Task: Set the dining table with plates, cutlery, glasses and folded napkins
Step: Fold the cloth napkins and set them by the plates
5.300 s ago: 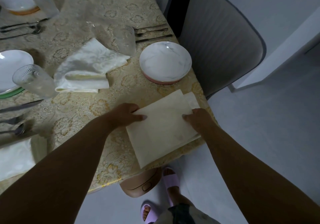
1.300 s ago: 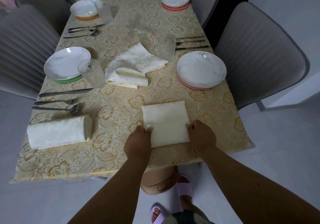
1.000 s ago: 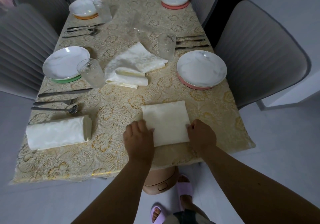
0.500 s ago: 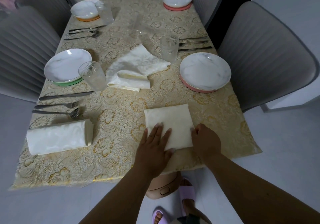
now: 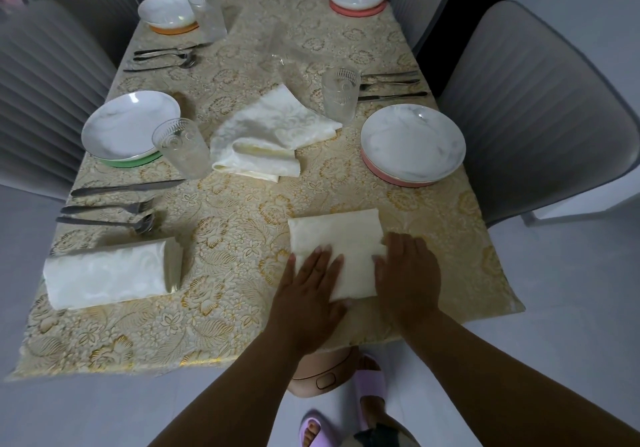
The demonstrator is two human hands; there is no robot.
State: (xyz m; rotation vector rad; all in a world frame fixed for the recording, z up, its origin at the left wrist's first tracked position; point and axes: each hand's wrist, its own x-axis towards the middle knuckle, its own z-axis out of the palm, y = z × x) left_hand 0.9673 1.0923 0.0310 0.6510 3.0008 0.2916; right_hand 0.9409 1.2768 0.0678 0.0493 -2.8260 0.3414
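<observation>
**Both hands flat on the folded napkin at the near edge**

Your left hand (image 5: 313, 282) lies with fingers straight and spread on the near left part of the folded napkin (image 5: 337, 242). Your right hand (image 5: 408, 270) presses its right side, fingers extended, gripping nothing. The napkin sits close to the near edge of the surface (image 5: 225, 225), on the right half; the cloth hangs over that edge just behind your wrists.

Open room lies left of the napkin, up to a second folded napkin (image 5: 110, 275) at the near left corner. Beyond that corner napkin lie a spoon (image 5: 107, 221), fork (image 5: 107, 208) and knife (image 5: 128, 187).

Directly beyond the napkin, to the right, stands a marbled plate (image 5: 412, 143) on a pink base, well apart from your fingers. A glass (image 5: 340, 95) stands just past it. A loose pile of napkins (image 5: 273, 135) occupies the centre, with another glass (image 5: 180, 148) and a plate on a green base (image 5: 130, 129) to its left. A grey chair (image 5: 540, 107) flanks the right edge.
</observation>
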